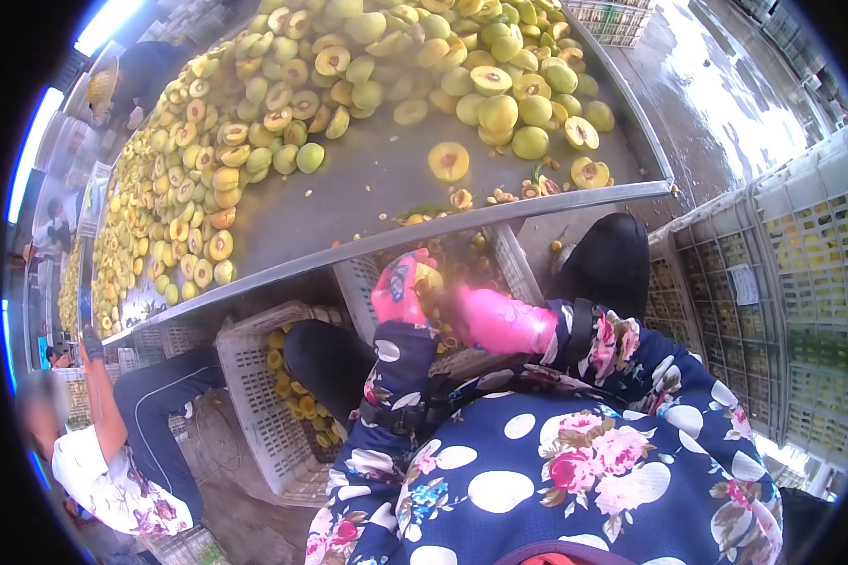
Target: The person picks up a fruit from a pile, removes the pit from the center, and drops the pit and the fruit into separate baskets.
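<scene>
My left hand (400,290), in a pink patterned glove, is closed around a yellow-green stone fruit (430,279) just below the table's front edge. Beside it on the right, my right hand (501,320) wears a pink glove, and its fingers are smeared by motion close to the fruit. I cannot tell what, if anything, the right hand holds. Under both hands stands a white plastic crate (521,270) with fruit pieces inside, between my knees. Halved fruit (448,161) and loose pits (501,196) lie on the metal table (349,218) in front.
A raised metal rim (575,199) edges the table, with a large heap of fruit (349,56) behind. Another white crate (254,405) with fruit halves stands left. Stacked crates (773,254) rise at right. A seated person (127,461) works at far left; another is across the table.
</scene>
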A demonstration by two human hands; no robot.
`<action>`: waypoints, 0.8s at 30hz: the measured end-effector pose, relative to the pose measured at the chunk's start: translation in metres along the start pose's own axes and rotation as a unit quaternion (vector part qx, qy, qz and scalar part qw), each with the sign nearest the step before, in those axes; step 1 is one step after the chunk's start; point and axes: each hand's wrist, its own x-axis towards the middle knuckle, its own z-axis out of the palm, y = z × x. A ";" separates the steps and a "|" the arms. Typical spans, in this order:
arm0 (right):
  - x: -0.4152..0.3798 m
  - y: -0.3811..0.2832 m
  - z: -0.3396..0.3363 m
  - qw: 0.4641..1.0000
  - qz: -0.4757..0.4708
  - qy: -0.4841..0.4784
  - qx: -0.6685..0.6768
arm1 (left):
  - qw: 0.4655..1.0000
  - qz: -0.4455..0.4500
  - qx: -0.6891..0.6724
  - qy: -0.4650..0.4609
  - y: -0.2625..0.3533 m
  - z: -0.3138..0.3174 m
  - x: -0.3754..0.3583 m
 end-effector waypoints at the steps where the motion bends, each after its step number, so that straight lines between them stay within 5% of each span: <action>1: 0.000 -0.001 -0.002 0.999 0.034 -0.017 -0.025 | 1.000 0.012 0.017 -0.016 0.001 -0.002 0.000; 4: -0.006 -0.048 -0.019 0.967 0.221 -0.085 0.092 | 0.993 0.005 0.061 -0.099 0.007 -0.007 0.001; 7: -0.009 -0.050 -0.027 0.949 0.228 -0.111 0.186 | 0.995 -0.064 0.013 -0.081 0.004 -0.011 0.002; 10: -0.008 -0.051 -0.030 0.940 0.258 -0.135 0.178 | 0.998 0.043 0.022 -0.037 -0.002 -0.003 -0.007; 16: -0.016 -0.059 -0.029 0.906 0.245 -0.182 0.294 | 0.994 0.057 0.013 -0.087 -0.005 -0.010 -0.009; 22: -0.022 -0.061 -0.013 0.851 0.185 -0.204 0.447 | 0.980 -0.027 -0.175 -0.094 0.010 0.003 -0.025; 24: -0.029 -0.069 -0.013 0.864 0.137 -0.205 0.440 | 0.978 0.176 0.085 -0.071 0.012 -0.009 -0.018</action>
